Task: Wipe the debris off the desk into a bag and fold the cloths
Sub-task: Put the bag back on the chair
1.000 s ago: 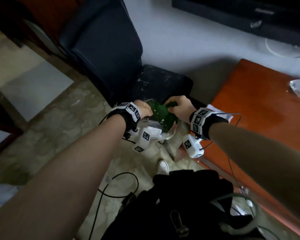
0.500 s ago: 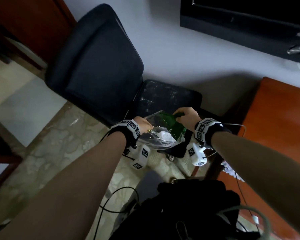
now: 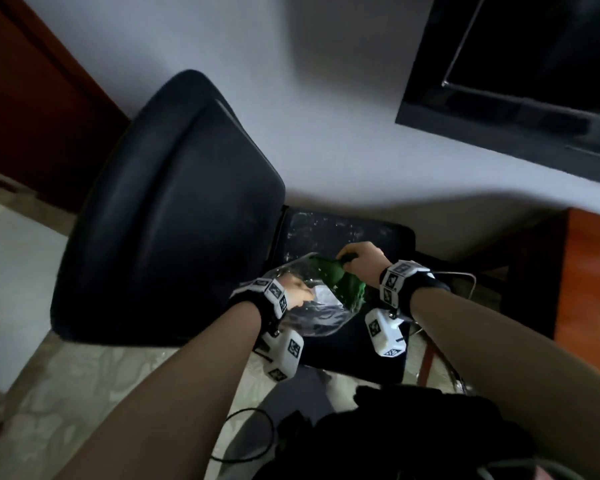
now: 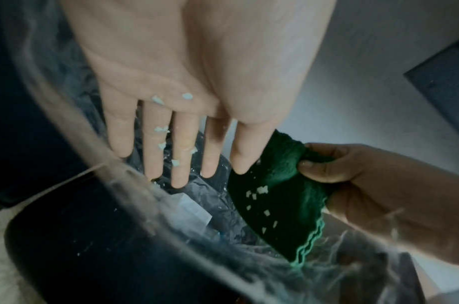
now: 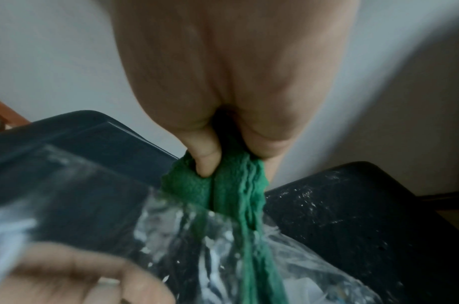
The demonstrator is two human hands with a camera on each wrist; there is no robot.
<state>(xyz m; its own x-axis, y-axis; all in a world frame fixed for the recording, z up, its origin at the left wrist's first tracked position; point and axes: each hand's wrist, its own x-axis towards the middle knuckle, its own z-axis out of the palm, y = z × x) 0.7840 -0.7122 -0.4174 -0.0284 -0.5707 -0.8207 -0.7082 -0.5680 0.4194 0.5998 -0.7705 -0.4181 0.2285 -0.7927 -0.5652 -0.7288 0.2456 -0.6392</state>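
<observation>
Over the black chair seat hangs a clear plastic bag (image 3: 312,320) with paper scraps in it. My left hand (image 4: 181,144) reaches into the bag's mouth (image 4: 145,205), fingers straight and spread, with white debris bits (image 4: 161,129) stuck to them. Its thumb touches a green cloth (image 4: 275,201) speckled with white crumbs. My right hand (image 3: 361,261) grips that bunched green cloth (image 3: 340,285) at its top, and the lower part hangs into the bag. In the right wrist view the fingers (image 5: 207,162) pinch the cloth (image 5: 239,195) above the bag (image 5: 197,236).
A black chair (image 3: 174,209) stands against the white wall, its seat (image 3: 343,233) dusted with white specks. The orange wooden desk (image 3: 589,278) shows at the right edge. A dark screen (image 3: 534,81) hangs at the upper right. Cables (image 3: 250,438) lie on the floor.
The view has swung left, so the desk slid to the right edge. Both hands carried the bag and green cloth from the desk's corner to above the chair seat.
</observation>
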